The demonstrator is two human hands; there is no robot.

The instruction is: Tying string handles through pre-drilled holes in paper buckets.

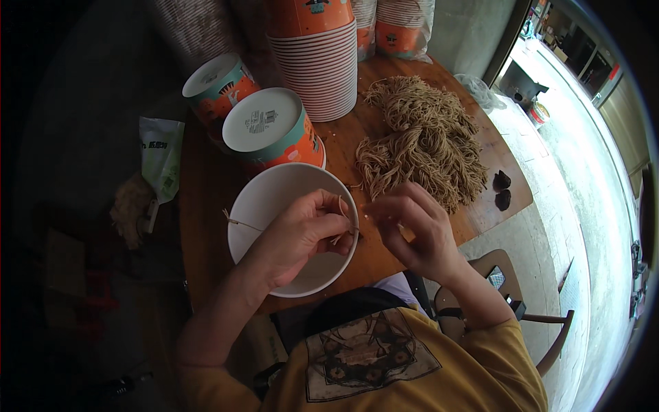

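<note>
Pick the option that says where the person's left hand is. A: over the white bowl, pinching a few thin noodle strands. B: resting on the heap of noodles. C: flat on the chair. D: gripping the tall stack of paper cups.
A: the left hand is above the white bowl, with thin noodle strands between its fingers.

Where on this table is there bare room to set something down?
Bare wood shows right of the noodle pile, around two dark lumps, and along the table's left edge beside the white bowl. The back is crowded with stacked cups.
</note>
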